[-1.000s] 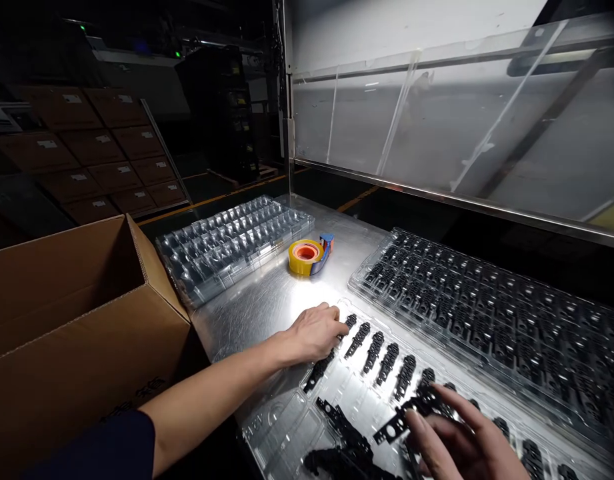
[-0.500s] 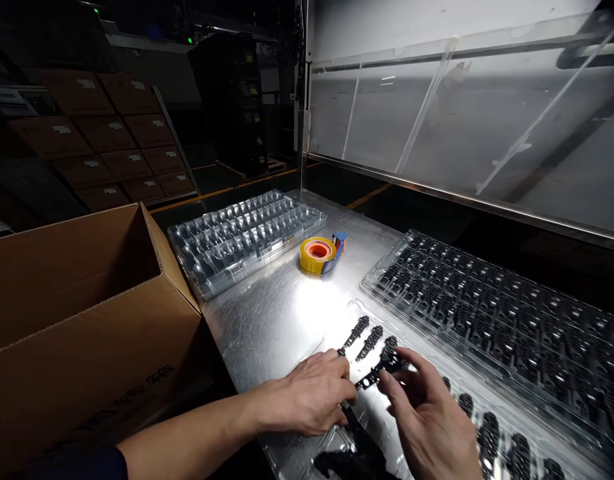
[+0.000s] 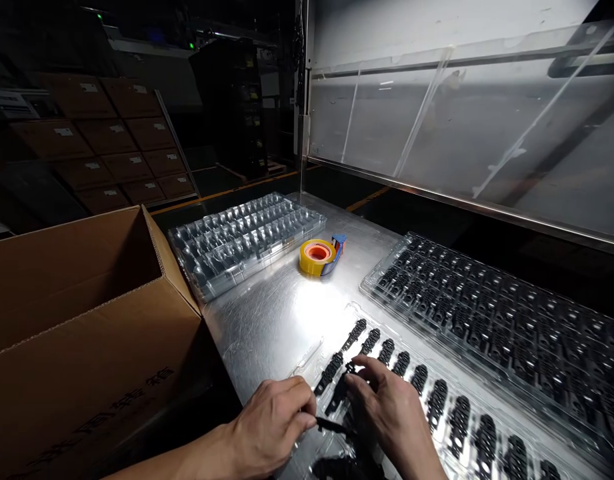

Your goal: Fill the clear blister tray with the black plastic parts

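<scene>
Your left hand (image 3: 271, 427) is down at the near edge of the bench (image 3: 267, 320), fingers curled tight and pinching one end of a thin black part (image 3: 331, 425). Your right hand (image 3: 387, 413) sits just beside it, fingers bent down onto the near tray (image 3: 317, 350), fingertips on another black part (image 3: 339, 393) that lies in the second row of pockets. Can't really tell if the right hand actually has a grip on that one or is just pressing on it, since the fingers cover it.

The near tray is clear plastic, with a row of black parts seated along its far side, running off to the right. Behind it, a bit further back on the bench, is a full tray (image 3: 487, 313) packed with the same black parts. Over on the far left is a stack of clear trays (image 3: 241, 240), and between that stack and the full tray sits a yellow tape roll (image 3: 317, 257) with an orange core. A big open box (image 3: 87, 320) stands off the bench's left edge, right up against it. A clear screen (image 3: 461, 120) runs along the back.
</scene>
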